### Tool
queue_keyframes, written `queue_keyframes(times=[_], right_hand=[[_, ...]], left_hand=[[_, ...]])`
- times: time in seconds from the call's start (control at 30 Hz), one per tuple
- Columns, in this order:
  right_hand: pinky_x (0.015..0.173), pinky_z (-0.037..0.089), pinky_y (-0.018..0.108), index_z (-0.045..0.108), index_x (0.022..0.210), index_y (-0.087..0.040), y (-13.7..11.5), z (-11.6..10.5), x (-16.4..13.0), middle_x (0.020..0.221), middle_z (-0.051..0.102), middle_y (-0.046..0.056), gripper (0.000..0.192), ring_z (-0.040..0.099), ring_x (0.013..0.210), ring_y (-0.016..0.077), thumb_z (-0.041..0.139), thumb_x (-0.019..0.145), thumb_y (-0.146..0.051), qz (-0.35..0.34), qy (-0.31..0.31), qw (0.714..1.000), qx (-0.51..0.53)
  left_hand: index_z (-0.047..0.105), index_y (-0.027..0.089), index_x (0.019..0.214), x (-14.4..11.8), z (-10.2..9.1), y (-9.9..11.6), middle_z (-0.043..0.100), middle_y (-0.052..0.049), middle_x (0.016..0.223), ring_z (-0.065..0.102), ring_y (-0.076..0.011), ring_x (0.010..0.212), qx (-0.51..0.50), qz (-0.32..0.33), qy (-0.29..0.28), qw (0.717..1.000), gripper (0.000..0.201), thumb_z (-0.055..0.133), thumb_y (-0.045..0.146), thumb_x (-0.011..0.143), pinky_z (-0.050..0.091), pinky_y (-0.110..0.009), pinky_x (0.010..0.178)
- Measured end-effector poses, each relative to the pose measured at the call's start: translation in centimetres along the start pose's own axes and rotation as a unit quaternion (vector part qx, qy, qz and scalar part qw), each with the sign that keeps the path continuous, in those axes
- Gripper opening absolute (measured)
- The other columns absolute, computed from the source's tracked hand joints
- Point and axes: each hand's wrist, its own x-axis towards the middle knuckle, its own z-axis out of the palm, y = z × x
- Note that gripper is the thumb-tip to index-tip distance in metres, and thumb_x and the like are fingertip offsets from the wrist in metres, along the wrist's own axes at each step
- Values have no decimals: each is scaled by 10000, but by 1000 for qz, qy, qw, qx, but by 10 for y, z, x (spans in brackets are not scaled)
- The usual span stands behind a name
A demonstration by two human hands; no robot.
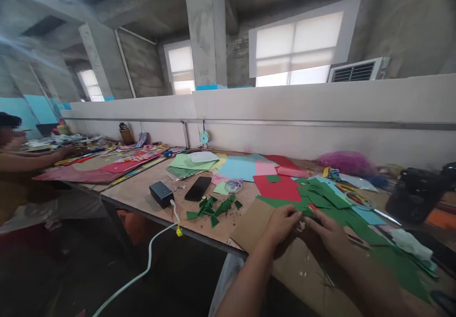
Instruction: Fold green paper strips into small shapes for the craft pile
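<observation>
My left hand (pixel 284 224) and my right hand (pixel 328 229) meet over the right part of the table, fingertips nearly touching. Both are closed in a pinch on what looks like a small piece of green paper (pixel 307 212), mostly covered by the fingers. Brown cardboard (pixel 251 222) lies under and beside my left hand. Green paper sheets (pixel 322 198) spread behind and to the right of my hands, next to a red sheet (pixel 276 189). Cut and folded green paper pieces (pixel 206 208) are heaped left of the cardboard.
A black phone (pixel 198 189) and a dark box-shaped adapter (pixel 161 194) with a white cable (pixel 149 255) lie near the front edge. A tape roll (pixel 233 186), light blue paper (pixel 237 167) and a black container (pixel 408 196) stand farther around. At far left, another person works.
</observation>
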Motion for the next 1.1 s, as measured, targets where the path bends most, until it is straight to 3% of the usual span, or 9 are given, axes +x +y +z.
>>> queue_keyframes(times=[0.23,0.43,0.67,0.9,1.1], right_hand=[[583,370,270,562,655,-197,-21,2,-3,618,517,-23,349,472,621,157,590,800,-514,11,14,999,-42],[609,384,275,609,692,-192,-19,3,-2,657,576,-5,320,508,645,169,624,787,-498,10,27,1000,-8],[576,354,263,587,666,-192,-25,2,-3,615,504,-27,315,450,603,145,667,765,-480,-2,66,998,3],[542,371,263,580,754,-198,-24,6,-2,640,545,-28,348,486,567,145,684,729,-529,44,30,997,48],[530,315,248,508,635,-203,-24,6,-2,580,453,-52,332,404,561,126,649,756,-477,11,27,999,-32]], left_hand=[[501,182,689,0,-4,2,528,27,587,468,-108,530,19,14,-1,1000,328,575,485,789,360,-237,539],[499,186,706,4,-5,-1,535,24,582,467,-110,529,42,8,-3,999,316,548,484,800,356,-232,534],[519,185,715,2,-4,0,545,25,585,504,-116,533,55,15,-10,998,303,572,472,799,380,-233,547],[525,175,714,1,-7,10,544,28,589,485,-105,510,21,17,6,1000,289,612,445,770,368,-224,522],[523,173,696,3,-9,4,546,18,601,488,-105,536,7,12,-10,1000,331,611,482,778,375,-227,551]])
